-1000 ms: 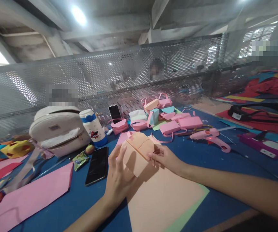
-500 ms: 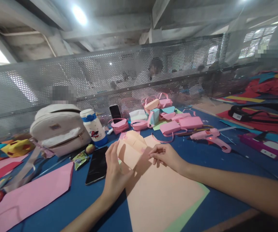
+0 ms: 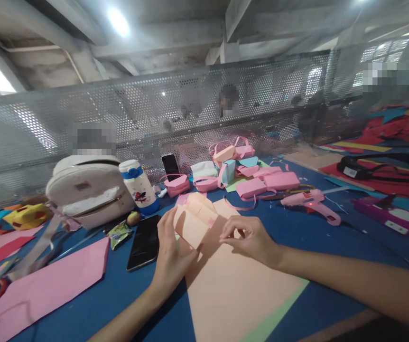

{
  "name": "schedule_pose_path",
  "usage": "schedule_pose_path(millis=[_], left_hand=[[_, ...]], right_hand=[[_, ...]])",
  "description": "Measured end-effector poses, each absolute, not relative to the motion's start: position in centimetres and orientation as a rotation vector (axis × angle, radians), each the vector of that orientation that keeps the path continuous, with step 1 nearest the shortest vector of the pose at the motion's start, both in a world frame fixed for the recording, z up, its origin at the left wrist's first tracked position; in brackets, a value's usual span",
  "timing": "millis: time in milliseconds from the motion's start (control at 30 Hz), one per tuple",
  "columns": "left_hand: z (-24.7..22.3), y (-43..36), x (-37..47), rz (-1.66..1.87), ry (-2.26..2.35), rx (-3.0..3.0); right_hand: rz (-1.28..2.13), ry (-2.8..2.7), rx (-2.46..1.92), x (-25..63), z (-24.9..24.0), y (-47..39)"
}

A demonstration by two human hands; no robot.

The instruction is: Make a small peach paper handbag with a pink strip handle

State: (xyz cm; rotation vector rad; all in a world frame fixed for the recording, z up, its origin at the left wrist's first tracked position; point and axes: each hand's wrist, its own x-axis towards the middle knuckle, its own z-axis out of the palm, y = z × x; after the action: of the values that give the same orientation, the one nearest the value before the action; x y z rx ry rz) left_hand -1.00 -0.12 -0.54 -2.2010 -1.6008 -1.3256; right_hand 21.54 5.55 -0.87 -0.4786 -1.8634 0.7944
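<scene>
Grey concrete beams and a perforated metal screen (image 3: pixel 129 109) back a blue table (image 3: pixel 79 308) strewn with coloured paper.

The left hand (image 3: pixel 172 249) has its thumb and fingers clasped on the folded peach piece (image 3: pixel 192 230), thumb at the near corner, fingers along the left edge. That piece is tilted over the far end of a large peach sheet (image 3: pixel 240 294) and sits at the centre of the clock used here, twelve pointing away from the wearer. At three o'clock the right hand (image 3: pixel 254 240) is near it but apart — thumb and forefinger tips together, though I cannot tell whether anything thin is pinched there.

The peach sheet spreads towards five o'clock, a green sheet (image 3: pixel 279 308) showing under its right edge. A dark phone (image 3: pixel 144 242) lies flat at nine, just beside the left hand, with a snack packet (image 3: pixel 119 235) past it. At eight lies a pink sheet (image 3: pixel 51 289). The white-and-blue bottle (image 3: pixel 142 192) stands at ten, next to a pale backpack (image 3: pixel 87 190). Near eleven, another phone (image 3: pixel 170 167) leans upright behind a small pink paper bag (image 3: pixel 177 186); more pink paper pieces (image 3: pixel 281 180) cluster from one to two. Between two and three lies a pink glue gun (image 3: pixel 307 202) — its red light lit.
</scene>
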Motion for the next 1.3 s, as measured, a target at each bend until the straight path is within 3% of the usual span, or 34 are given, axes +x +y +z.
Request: schedule_pose_path(millis=[267, 467, 733, 1067, 1300], left_hand=[[-0.9, -0.7, -1.2, -1.051, -1.579, -2.403], [1.1, -3.1, 0.5, -1.458, -1.365, -2.656], [1.3, -4.7, 2.2, -1.775, -1.456, -2.797], [1.6, -5.0, 2.8, -1.867, -1.566, -2.697], [1.1, -4.8, 2.6, -1.938, -1.982, -2.649]], right_hand=[[-0.147, -2.116, -0.007, 22.9, 1.1, 5.1], [-0.372, -2.163, 0.107, 23.2, 1.8, 4.4], [-0.314, -2.173, 0.142, 22.7, 1.6, 3.6], [0.31, -2.103, -0.004, 21.7, -0.1, 3.2], [0.38, -2.091, 0.039, 21.6, -0.4, 3.4]])
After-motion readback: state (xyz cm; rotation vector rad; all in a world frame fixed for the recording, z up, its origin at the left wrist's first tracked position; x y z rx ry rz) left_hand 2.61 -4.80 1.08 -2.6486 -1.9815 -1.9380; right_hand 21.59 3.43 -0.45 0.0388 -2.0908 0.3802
